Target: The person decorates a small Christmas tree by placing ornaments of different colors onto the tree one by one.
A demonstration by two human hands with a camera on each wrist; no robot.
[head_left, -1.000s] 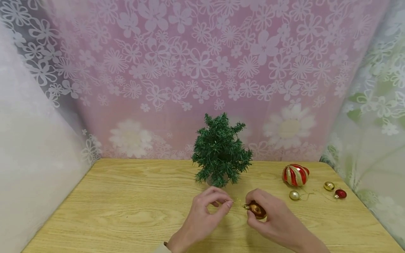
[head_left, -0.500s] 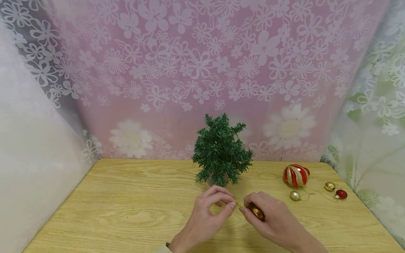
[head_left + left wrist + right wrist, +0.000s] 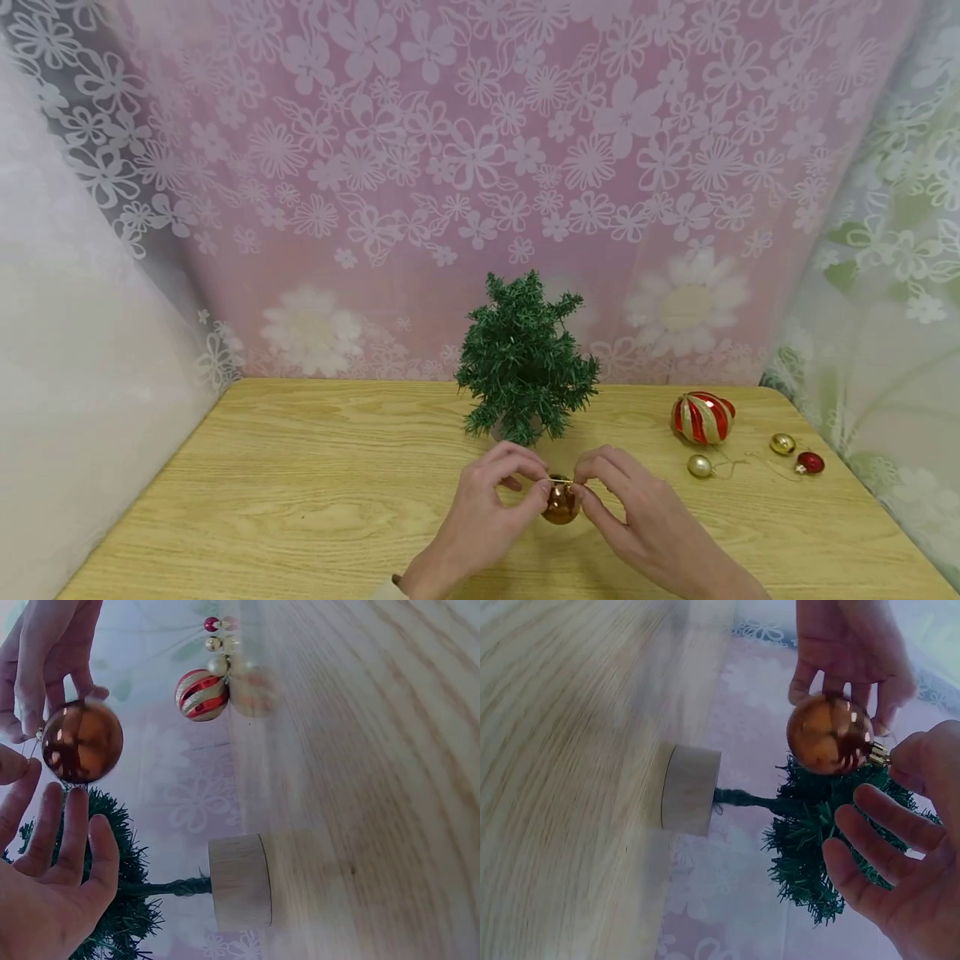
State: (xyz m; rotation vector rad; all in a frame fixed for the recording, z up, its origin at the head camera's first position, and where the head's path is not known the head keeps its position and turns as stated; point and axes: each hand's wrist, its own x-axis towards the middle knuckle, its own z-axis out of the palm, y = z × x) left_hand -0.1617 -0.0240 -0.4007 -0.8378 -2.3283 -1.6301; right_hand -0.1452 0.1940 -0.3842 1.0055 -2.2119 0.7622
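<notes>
A shiny copper-coloured Christmas bauble [image 3: 561, 505] hangs between my two hands, above the table. My left hand [image 3: 483, 512] pinches one end of its thin gold string between thumb and forefinger. Opposite it, my right hand [image 3: 645, 517] pinches the string close to the bauble's gold cap [image 3: 879, 754]. In the left wrist view, the other fingers [image 3: 75, 832] of the left hand are spread below the bauble. Just behind the hands stands a small green artificial Christmas tree [image 3: 521, 354] on a round pale wooden base [image 3: 692, 790].
At the right lie a large red-and-gold striped bauble [image 3: 703, 417], a pale gold bauble [image 3: 700, 466], a small gold bauble [image 3: 782, 443] and a small red bauble [image 3: 810, 463], with thin strings. A flowered curtain [image 3: 420, 208] hangs behind the wood-grain table [image 3: 300, 483].
The right hand has gone from gripping the bauble itself to pinching its string by the cap. The bauble has swung down and left and now hangs between both hands.
</notes>
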